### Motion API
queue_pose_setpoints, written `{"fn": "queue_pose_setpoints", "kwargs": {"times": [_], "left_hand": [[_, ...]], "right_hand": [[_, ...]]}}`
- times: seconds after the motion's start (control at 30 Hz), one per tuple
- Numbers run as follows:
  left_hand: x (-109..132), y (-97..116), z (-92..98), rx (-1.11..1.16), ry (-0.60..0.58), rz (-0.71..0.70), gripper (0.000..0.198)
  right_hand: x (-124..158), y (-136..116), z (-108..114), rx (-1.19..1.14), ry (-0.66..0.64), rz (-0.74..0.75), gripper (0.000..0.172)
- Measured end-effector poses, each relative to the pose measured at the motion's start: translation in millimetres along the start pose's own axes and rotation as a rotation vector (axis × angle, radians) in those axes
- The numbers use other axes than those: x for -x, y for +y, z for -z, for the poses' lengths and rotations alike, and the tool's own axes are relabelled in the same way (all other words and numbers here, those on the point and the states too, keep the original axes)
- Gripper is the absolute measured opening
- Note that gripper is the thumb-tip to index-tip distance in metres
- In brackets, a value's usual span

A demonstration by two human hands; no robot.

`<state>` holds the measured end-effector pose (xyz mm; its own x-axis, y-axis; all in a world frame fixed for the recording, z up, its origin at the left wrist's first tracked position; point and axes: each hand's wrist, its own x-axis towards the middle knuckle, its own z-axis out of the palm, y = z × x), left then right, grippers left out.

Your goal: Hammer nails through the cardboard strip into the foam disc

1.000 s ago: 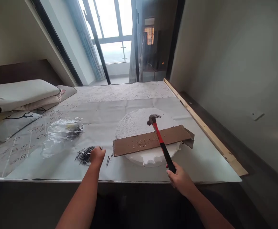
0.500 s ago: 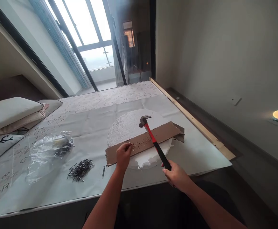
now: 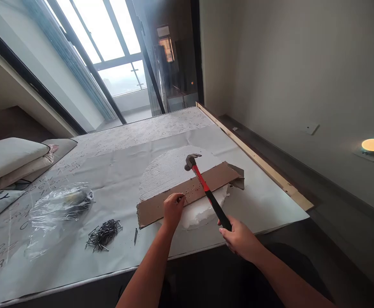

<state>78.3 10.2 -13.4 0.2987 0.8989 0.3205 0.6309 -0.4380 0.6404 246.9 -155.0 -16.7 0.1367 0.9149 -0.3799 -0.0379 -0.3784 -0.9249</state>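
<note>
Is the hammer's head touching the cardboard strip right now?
Apart. In the head view the hammer, gripped by the right hand, has its head raised, seen against the white foam disc beyond the cardboard strip.

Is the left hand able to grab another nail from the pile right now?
Probably yes. The left hand rests on the cardboard strip, and the nail pile lies in the open on the sheet, with only one loose nail between them.
</note>
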Motion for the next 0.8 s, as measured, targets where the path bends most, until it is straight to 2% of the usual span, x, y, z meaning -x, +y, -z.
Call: {"fn": "queue_pose_setpoints", "kwargs": {"times": [0.2,0.43,0.67,0.8], "left_hand": [[2,-2,-4.4,-0.037,-0.007,-0.051,0.015],[6,-8,-8.2,-0.017,0.007,-0.04,0.013],[13,-10,-9.2,0.011,0.008,-0.032,0.013],[16,-9,-9.5,0.021,0.023,-0.013,0.015]], "right_hand": [[3,0,-3,0.008,-0.017,0.008,0.015],[16,-7,-7,0.058,-0.039,0.005,0.023],[64,-14,24,0.23,-0.088,-0.023,0.036],[78,-11,37,0.425,-0.106,0.03,0.031]]}}
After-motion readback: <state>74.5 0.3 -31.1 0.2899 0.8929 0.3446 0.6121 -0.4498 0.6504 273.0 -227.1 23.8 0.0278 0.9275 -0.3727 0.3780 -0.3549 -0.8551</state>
